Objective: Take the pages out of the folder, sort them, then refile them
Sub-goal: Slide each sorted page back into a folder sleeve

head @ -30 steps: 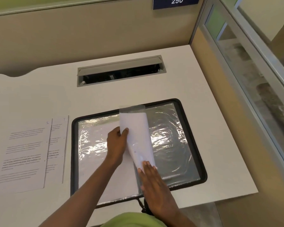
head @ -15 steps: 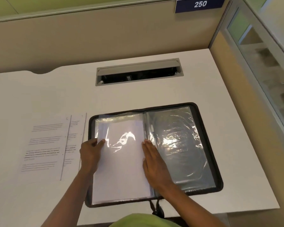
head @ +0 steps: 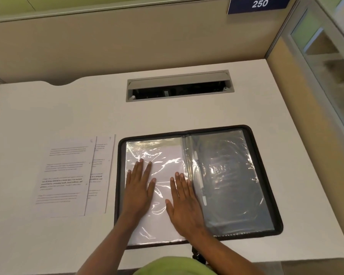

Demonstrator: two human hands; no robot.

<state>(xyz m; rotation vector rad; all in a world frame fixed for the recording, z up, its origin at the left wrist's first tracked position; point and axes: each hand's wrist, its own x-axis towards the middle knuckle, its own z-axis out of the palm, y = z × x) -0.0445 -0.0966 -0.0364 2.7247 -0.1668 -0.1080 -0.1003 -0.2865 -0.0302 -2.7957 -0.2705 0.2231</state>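
at the left of the frame two printed pages point(head: 66, 175) lie flat on the white desk point(head: 48, 108), one overlapping the other so that only a strip of the lower sheet shows on its right; their lines of text are too small to read, and a faint handwritten mark sits in each top corner. just right of them, in the lower middle, lies the open black zip folder point(head: 199, 128). its left half holds a white sheet inside a shiny clear sleeve point(head: 163, 153). the left hand point(head: 138, 193) lies palm down on that sleeve near the folder's left edge, fingers straight and slightly spread, gripping nothing. the right hand point(head: 184, 203) lies flat beside it, apart from it, fingers straight and together, their outer edge along the folder's spine, also gripping nothing. both forearms rise from the bottom edge, above a bit of green clothing point(head: 173, 266). the folder's right half point(head: 230, 175) shows crinkled clear sleeves over a dark backing. above the folder an open grey cable hatch point(head: 179, 86) is set into the desk. in the upper right corner a dark blue sign point(head: 259, 3) reads "250" in white.
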